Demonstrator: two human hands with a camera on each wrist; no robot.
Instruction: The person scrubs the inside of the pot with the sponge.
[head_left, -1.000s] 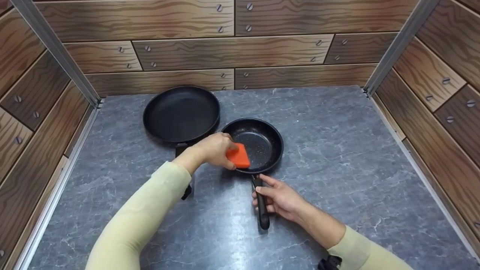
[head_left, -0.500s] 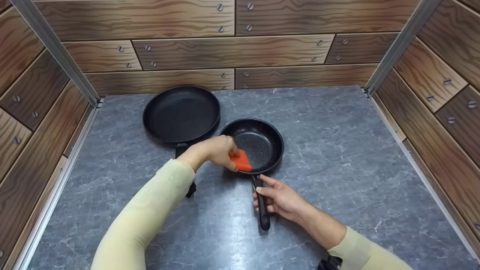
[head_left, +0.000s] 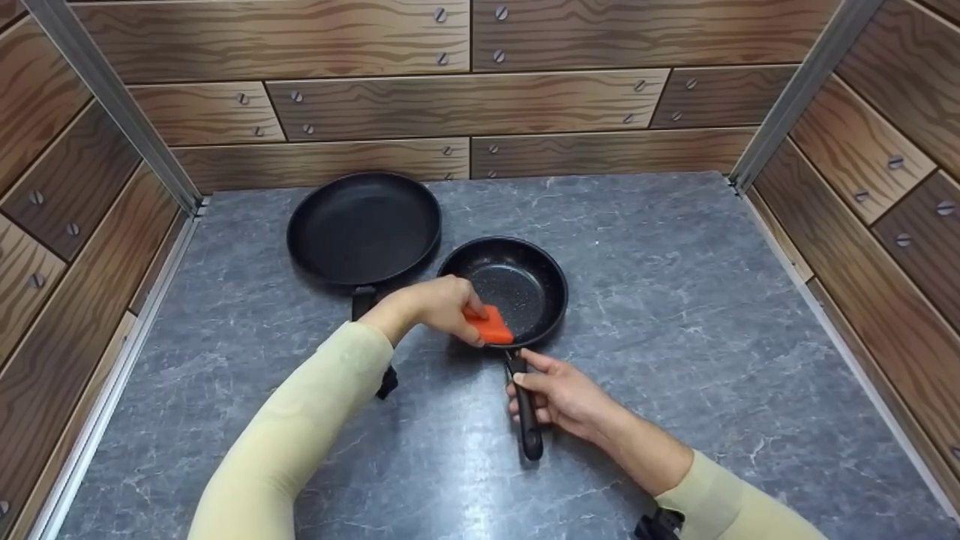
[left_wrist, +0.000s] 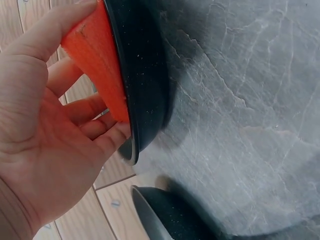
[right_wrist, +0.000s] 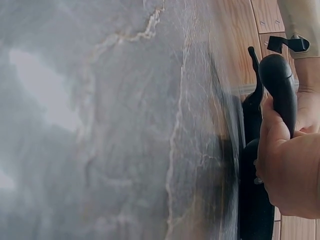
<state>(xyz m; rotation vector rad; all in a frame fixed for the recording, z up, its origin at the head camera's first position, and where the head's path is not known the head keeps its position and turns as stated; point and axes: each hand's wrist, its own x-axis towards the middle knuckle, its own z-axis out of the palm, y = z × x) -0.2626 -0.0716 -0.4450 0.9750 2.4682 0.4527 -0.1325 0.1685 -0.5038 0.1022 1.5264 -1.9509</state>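
Observation:
A small black frying pan (head_left: 517,292) with a speckled inside sits on the grey marbled table, its handle (head_left: 529,427) toward me. My left hand (head_left: 447,306) grips an orange sponge (head_left: 491,325) against the pan's near-left inner wall. In the left wrist view, the thumb and fingers pinch the sponge (left_wrist: 100,60) at the rim of the pan (left_wrist: 145,75). My right hand (head_left: 559,394) holds the pan's handle, thumb on top and fingers beneath. In the right wrist view the right hand (right_wrist: 287,165) wraps the black handle (right_wrist: 280,92).
A larger black frying pan (head_left: 364,229) stands behind and left of the small one, close beside it. My left forearm partly covers its handle (head_left: 363,298). Wood-patterned walls (head_left: 465,105) enclose the marbled table (head_left: 675,300) at the back and sides.
My left hand has slid the sponge along the near inner wall, a little to the right and toward me. The right hand and both pans have stayed nearly in place.

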